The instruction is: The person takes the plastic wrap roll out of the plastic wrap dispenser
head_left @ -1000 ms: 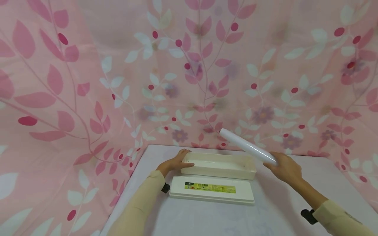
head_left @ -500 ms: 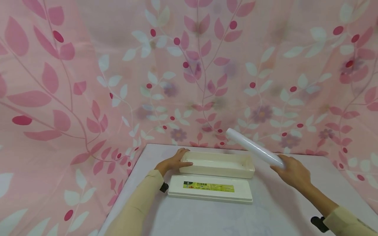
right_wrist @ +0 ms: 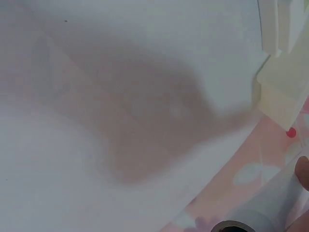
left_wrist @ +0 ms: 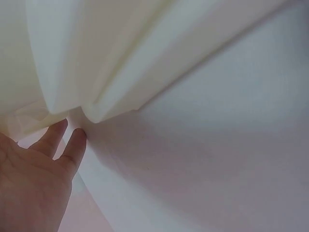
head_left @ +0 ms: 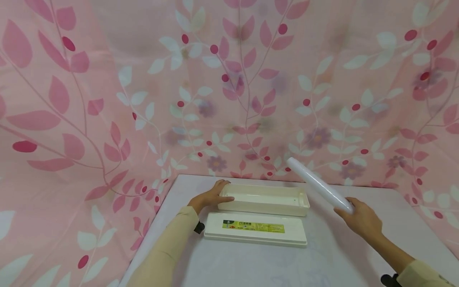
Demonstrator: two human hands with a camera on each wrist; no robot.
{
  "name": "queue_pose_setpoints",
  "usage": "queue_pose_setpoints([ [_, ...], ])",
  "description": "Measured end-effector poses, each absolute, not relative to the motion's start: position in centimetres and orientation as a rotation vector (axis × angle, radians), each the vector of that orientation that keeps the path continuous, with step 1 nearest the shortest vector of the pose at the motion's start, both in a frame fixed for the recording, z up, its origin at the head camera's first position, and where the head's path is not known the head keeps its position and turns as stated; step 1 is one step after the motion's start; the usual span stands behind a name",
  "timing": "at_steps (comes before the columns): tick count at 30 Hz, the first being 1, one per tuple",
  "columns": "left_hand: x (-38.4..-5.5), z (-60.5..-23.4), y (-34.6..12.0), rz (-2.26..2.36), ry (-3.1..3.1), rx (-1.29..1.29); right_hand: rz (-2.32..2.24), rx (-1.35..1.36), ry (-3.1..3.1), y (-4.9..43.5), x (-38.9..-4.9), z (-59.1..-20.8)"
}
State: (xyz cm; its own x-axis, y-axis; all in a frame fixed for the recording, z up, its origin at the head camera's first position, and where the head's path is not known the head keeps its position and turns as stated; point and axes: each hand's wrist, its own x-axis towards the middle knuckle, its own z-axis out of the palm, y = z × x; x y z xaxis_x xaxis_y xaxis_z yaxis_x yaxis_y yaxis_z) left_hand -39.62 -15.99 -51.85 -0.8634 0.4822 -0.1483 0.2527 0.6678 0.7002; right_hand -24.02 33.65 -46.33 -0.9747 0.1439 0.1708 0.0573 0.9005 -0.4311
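An open cream plastic box (head_left: 263, 207) lies lengthwise near the table's far edge. My left hand (head_left: 211, 198) holds its left end, thumb along the near rim and fingers at the far corner. Two of those fingertips (left_wrist: 79, 137) show against the box in the left wrist view; the thumb is hidden there. In my right hand (head_left: 362, 219) is a roll of cling film (head_left: 319, 185), gripped by its lower end and raised aslant, right of the box. The right wrist view shows the roll's hollow core (right_wrist: 231, 225) at one end.
Just on the near side of the box lies its white lid (head_left: 255, 239), bearing a yellow-green label. A white cloth covers the table (head_left: 229, 267). Pink leaf-patterned curtain (head_left: 251, 99) hangs behind and at both sides.
My right hand has carried the cling film roll to the right and slightly down, away from the box. The left hand, box and lid stay put.
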Motion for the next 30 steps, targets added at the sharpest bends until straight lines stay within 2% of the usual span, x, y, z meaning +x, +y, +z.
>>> queue_pose_setpoints([
  [18, -39.8, -51.7, -16.0, 1.015, 2.552, 0.584, 0.866, -0.397, -2.992, 33.7, -22.1, -49.7],
  [30, -40.3, -52.4, -16.1, 1.026, 2.555, 0.603, 0.863, -0.331, -2.983, 32.7, -22.0, -51.3],
])
